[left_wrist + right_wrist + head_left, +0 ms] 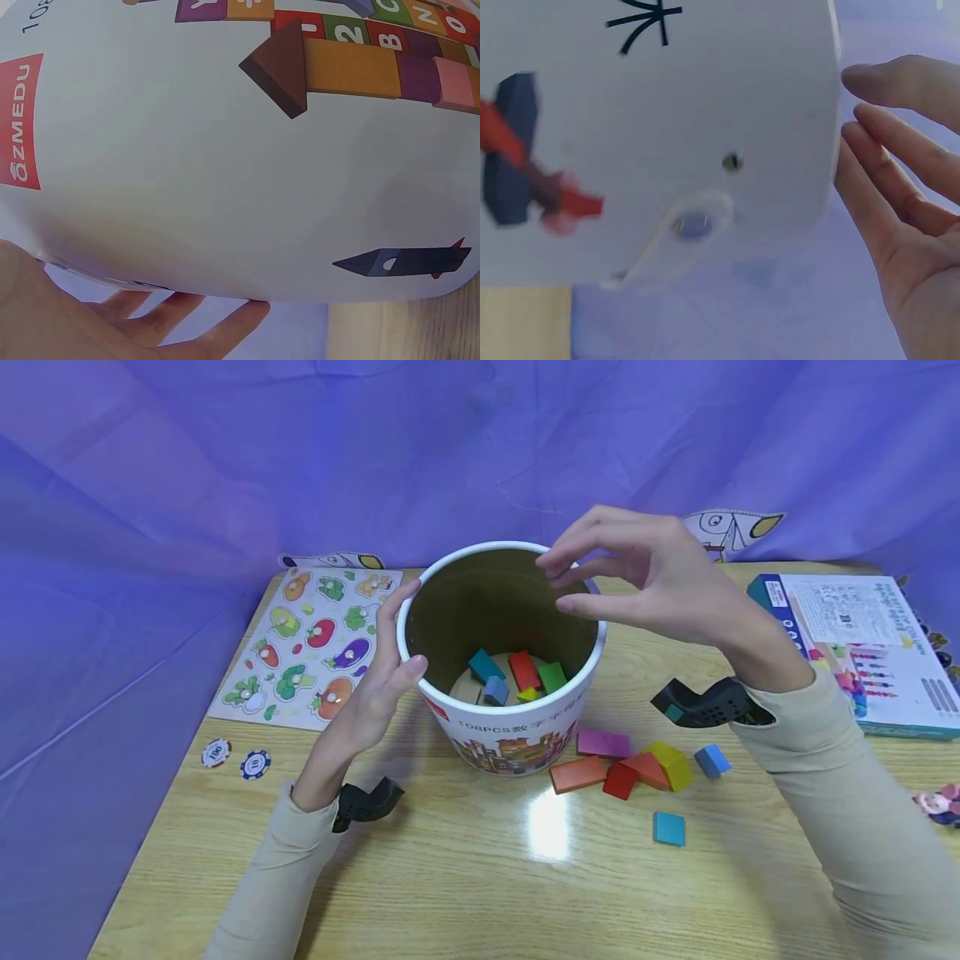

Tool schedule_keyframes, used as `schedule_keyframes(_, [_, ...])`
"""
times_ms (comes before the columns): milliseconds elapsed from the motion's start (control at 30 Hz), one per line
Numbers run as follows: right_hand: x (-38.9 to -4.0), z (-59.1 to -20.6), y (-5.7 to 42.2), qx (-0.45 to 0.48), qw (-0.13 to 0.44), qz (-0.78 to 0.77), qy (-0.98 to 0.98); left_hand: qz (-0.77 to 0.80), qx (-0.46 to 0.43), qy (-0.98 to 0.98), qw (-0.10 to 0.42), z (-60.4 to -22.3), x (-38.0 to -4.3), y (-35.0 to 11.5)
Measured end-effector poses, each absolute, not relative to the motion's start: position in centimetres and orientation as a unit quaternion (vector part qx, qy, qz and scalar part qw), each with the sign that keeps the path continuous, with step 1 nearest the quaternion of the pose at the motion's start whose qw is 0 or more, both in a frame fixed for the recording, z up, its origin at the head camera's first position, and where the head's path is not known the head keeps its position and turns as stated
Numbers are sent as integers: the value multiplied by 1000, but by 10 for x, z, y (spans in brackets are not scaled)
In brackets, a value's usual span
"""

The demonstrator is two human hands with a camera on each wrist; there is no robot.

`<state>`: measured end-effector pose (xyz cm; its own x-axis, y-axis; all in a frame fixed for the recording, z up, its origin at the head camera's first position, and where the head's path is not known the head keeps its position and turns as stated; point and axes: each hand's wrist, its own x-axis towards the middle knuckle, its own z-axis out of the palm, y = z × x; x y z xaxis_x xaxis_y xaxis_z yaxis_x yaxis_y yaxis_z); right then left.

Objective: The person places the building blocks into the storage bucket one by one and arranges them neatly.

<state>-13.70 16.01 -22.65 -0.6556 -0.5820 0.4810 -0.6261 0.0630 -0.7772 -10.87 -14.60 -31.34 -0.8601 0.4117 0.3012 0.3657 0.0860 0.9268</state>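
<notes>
A large white bucket (510,727) with printed blocks and letters stands upright on the table. My left hand (378,681) holds its left side, thumb near the front rim and fingers along the far side; the left wrist view shows those fingers (225,330) against the wall. Over the right rim hovers my right hand (637,572), fingers loosely bent with thumb apart, nothing held. Inside the bucket lie several wooden blocks, among them a red block (523,670), a green block (552,677) and a teal block (486,666).
Right of the bucket's base lie several loose blocks, including a purple block (603,743), an orange block (577,774) and a teal square block (669,828). A vegetable puzzle board (300,647) and two poker chips (256,764) are at left. A flat box (877,652) lies at right.
</notes>
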Motion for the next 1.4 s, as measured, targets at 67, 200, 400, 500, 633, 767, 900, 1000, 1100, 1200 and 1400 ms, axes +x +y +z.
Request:
schedule_keyframes(67, [-132, -231, 168, 411, 26, 561, -718, 621, 265, 738, 17, -314, -109, -147])
schedule_keyframes(200, [-117, -248, 186, 395, 45, 603, -692, 620, 266, 738, 17, -314, -109, -147])
schedule_keyframes(400, [-90, -280, 218, 374, 81, 635, -671, 620, 266, 739, 7, -313, -109, -145])
schedule_keyframes(500, [-78, -299, 237, 365, 65, 584, -722, 618, 269, 739, 1, -312, -109, -145])
schedule_keyframes(633, [-63, -328, 252, 358, 35, 441, -822, 621, 269, 736, 2, -309, -109, -144])
schedule_keyframes(767, [-50, -354, 256, 353, -20, 376, -857, 621, 269, 737, 6, -308, -108, -143])
schedule_keyframes(900, [-44, -370, 253, 340, -57, 350, -871, 622, 262, 738, 8, -308, -108, -143])
schedule_keyframes(1000, [-44, -376, 250, 328, -59, 328, -884, 626, 259, 735, 11, -309, -108, -144])
schedule_keyframes(1100, [-45, -379, 248, 315, -56, 308, -896, 629, 259, 733, 12, -311, -109, -143])
schedule_keyframes(1200, [-46, -381, 248, 305, -59, 297, -903, 627, 259, 735, 13, -312, -110, -143])
schedule_keyframes(1400, [-48, -386, 250, 309, -48, 288, -905, 626, 261, 734, 15, -313, -110, -144])
